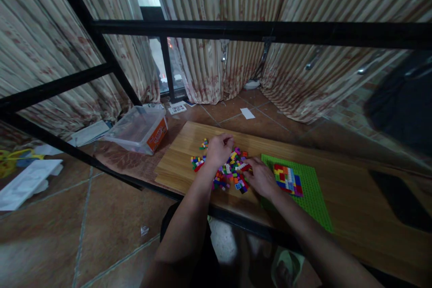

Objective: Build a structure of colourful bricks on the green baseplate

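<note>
No legible txt: orange label [157, 134] on clear bin [130, 129] & printed sheet [177, 108] blurred.

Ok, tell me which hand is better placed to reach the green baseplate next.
Probably the right hand: it is close beside the green baseplate, while the left hand is farther off, near loose bricks.

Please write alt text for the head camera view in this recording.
Two bare hands work at a loose pile of small colourful toy bricks on a wooden tabletop, the left hand over it and the right hand at its right side. To the right, joined bricks sit on a green baseplate.
</note>
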